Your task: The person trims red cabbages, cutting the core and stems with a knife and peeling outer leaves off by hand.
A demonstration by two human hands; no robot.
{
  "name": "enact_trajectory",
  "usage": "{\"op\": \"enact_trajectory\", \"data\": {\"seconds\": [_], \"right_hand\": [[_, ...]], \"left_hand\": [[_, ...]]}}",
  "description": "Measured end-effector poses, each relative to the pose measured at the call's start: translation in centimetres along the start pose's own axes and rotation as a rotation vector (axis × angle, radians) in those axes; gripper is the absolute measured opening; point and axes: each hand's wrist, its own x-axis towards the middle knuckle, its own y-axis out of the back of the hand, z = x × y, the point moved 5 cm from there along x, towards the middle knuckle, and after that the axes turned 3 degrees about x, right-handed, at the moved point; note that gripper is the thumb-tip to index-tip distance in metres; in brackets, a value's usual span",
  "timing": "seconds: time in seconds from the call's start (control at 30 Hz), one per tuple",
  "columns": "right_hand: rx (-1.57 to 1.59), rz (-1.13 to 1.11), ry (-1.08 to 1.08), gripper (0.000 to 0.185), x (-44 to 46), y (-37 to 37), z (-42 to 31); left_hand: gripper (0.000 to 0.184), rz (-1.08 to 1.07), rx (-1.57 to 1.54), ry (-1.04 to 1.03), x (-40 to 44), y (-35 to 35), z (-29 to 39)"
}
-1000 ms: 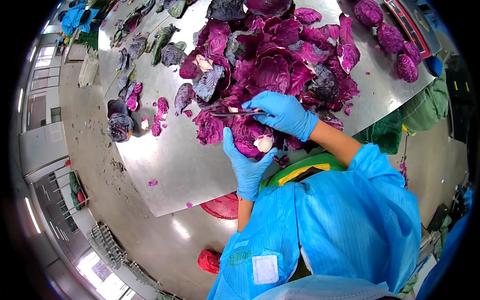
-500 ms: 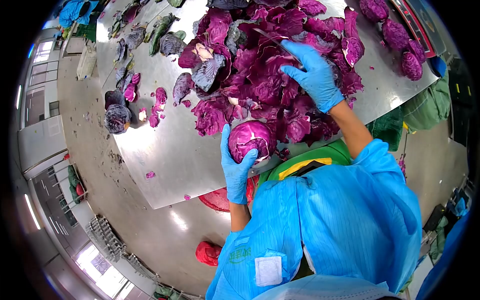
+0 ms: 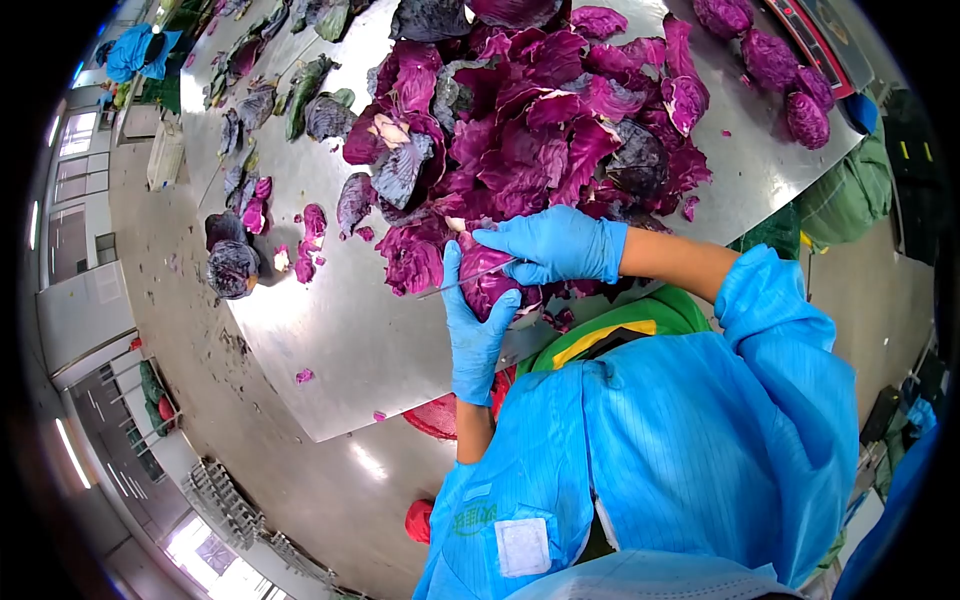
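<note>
My left hand [image 3: 474, 335], in a blue glove, is wrapped round the left and lower side of a red cabbage [image 3: 488, 296] near the table's front edge. Its thumb presses on the near face of the head. My right hand [image 3: 562, 246], also gloved, grips a knife whose thin blade [image 3: 465, 281] lies across the cabbage, its tip reaching past my left fingers. The handle is hidden inside my right fist. Just beyond both hands spreads a large heap of loose purple cabbage leaves [image 3: 535, 150].
The metal table [image 3: 310, 350] also carries dark wilted leaves [image 3: 328, 115] and a dark head [image 3: 232, 268] at the left. Several red cabbages [image 3: 770, 60] sit at the far right, beside a red-edged device [image 3: 815, 40]. A red basket [image 3: 432, 415] shows under the front edge.
My right hand has come down from above the leaf heap to the cabbage, bringing the knife blade across it. My left hand keeps its hold on the cabbage.
</note>
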Motion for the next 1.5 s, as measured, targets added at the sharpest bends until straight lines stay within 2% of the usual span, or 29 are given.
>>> {"op": "enact_trajectory", "data": {"seconds": [0.07,0.2,0.27,0.3,0.33,0.4,0.47,0.53,0.6,0.67,0.73,0.8,0.9,1.0,1.07,1.2,1.23,1.33,1.37,1.5], "right_hand": [[-0.104,0.031,0.038,0.061,0.2,-0.1,-0.4],[-0.098,-0.005,-0.020,0.042,0.9,0.1,-1.0],[-0.040,0.182,-0.103,0.026,1.3,0.5,1.8],[-0.063,0.246,-0.157,0.017,1.3,0.8,3.5],[-0.078,0.214,-0.183,0.018,1.1,0.9,4.2],[-0.055,0.294,-0.203,0.017,1.1,2.4,5.1],[-0.167,0.451,-0.150,0.015,1.1,5.0,4.3],[-0.398,0.544,-0.221,0.041,1.7,7.9,3.1],[-0.297,0.754,-0.316,0.054,0.6,9.5,0.6],[-0.270,0.524,-0.200,0.049,-0.8,6.8,-0.7],[0.005,0.296,-0.103,0.053,-1.9,3.5,-2.0],[0.166,0.126,-0.198,0.058,-1.9,1.3,-2.6],[0.209,0.079,-0.262,0.050,-1.5,0.5,-2.1],[0.285,-0.008,-0.281,0.047,-1.1,0.7,-1.1],[0.272,-0.098,-0.276,0.048,-0.7,0.8,-0.6],[0.009,-0.022,-0.245,0.044,-1.2,0.5,-1.3],[0.109,-0.017,-0.276,0.042,-1.4,1.3,-1.9],[0.061,0.012,-0.152,0.044,-2.1,1.9,-1.7],[0.086,-0.034,-0.195,0.045,-2.1,1.8,-1.4],[-0.014,0.011,-0.196,0.045,-2.5,1.6,-1.8]], "left_hand": [[0.095,0.024,0.037,-0.034,-0.1,-0.1,0.1],[0.096,0.080,0.113,-0.107,-0.5,0.1,0.2],[0.091,0.050,0.356,-0.238,-1.2,-0.6,1.5],[0.094,0.025,0.368,-0.329,-1.8,-1.0,1.3],[0.099,0.043,0.424,-0.354,-2.4,-1.3,1.0],[0.101,0.102,0.355,-0.287,-3.2,-1.0,0.5],[0.101,0.135,0.189,-0.165,-4.3,0.3,-0.7],[0.100,0.208,0.044,-0.079,-5.1,1.2,-1.3],[0.100,0.300,-0.084,-0.042,-5.0,1.5,-1.4],[0.099,0.374,-0.122,-0.053,-4.6,1.3,-1.9],[0.101,0.413,-0.095,-0.046,-4.1,0.5,-1.3],[0.099,0.395,-0.032,-0.072,-3.8,-0.2,-0.5],[0.098,0.326,0.185,-0.120,-3.3,0.2,-0.1],[0.099,0.279,0.260,-0.147,-3.0,0.6,-0.5],[0.101,0.245,0.259,-0.084,-2.8,0.5,-0.8],[0.102,0.265,0.305,-0.079,-2.7,0.1,-0.7],[0.101,0.265,0.297,-0.075,-2.8,-0.1,-0.5],[0.101,0.289,0.314,-0.079,-2.9,-0.1,-0.8],[0.101,0.287,0.365,-0.090,-2.8,-0.2,-0.7],[0.100,0.287,0.409,-0.085,-2.6,-0.7,0.4]]}}
